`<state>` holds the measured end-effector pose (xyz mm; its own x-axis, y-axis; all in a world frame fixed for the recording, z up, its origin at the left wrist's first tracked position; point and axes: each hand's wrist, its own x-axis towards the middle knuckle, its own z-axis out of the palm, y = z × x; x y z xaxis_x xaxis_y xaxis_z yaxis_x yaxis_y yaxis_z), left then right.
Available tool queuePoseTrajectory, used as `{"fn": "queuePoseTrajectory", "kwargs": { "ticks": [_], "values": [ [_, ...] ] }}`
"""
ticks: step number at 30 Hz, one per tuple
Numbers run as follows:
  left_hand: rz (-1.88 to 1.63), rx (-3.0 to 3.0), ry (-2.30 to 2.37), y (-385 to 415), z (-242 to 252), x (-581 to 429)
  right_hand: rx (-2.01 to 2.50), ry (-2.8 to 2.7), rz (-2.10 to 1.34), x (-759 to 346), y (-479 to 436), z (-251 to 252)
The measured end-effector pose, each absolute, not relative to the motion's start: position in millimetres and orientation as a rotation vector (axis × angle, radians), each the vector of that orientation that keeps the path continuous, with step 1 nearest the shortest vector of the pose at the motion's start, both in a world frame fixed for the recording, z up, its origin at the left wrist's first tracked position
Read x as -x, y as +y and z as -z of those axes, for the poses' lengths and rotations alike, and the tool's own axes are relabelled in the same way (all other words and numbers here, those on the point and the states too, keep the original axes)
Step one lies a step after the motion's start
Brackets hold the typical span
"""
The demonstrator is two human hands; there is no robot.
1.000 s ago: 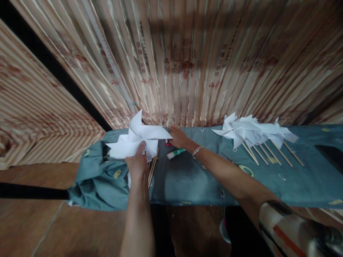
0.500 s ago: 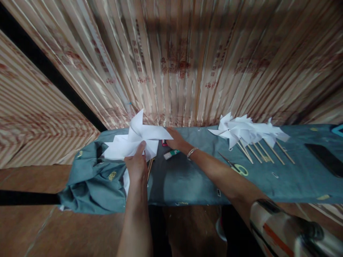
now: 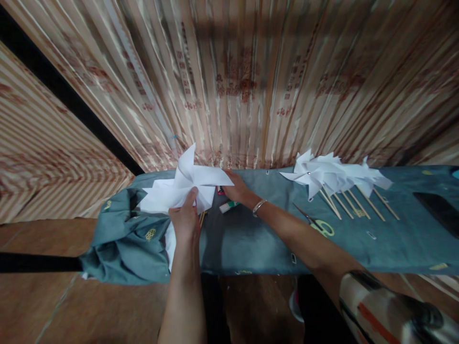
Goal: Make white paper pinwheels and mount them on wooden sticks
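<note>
Pinwheel [image 3: 191, 176] (white) in left fingers [image 3: 190, 198]

A white paper pinwheel [image 3: 186, 177], its curled blades spread, is held near its centre under the thumb [image 3: 190, 197] of the left hand [image 3: 183, 219]; one blade points away beyond it, another rightward. A small red item [image 3: 220, 190], partly hidden, lies just beside the right hand [image 3: 237, 189].

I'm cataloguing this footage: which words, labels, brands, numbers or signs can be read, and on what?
None can be read.
Curtain: columns of character-like print, too blurred.
Green-and-white tube: any lettering too small.
Red item by the right hand: any lettering too small.
Tablecloth: little printed marks, unreadable.
</note>
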<state>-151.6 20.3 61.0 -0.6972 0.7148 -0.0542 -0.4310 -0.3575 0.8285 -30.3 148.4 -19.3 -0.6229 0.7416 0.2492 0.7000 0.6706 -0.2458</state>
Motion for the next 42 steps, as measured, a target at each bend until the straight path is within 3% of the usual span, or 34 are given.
{"fn": "queuePoseTrajectory", "kwargs": {
  "ticks": [14, 25, 33, 42],
  "values": [
    [-2.087, -0.426, 1.1, 20.6, -60.5, 151.2, 1.325, -2.024, -0.543, -0.7, 131.0, 17.6],
    [-1.907, -0.571, 1.231, 25.5, -41.6, 117.6, 1.32, -2.017, -0.747, -129.9, 13.5, 37.9],
    [-1.771, -0.726, 1.146, 26.8, -22.1, 80.5, 1.359, -2.117, -0.649, -147.8, -1.3, 41.1],
    [-1.701, -0.843, 1.188, 33.0, -20.3, 67.5, 1.463, -2.019, -0.402, -148.4, -12.6, 12.4]
  ]
}}
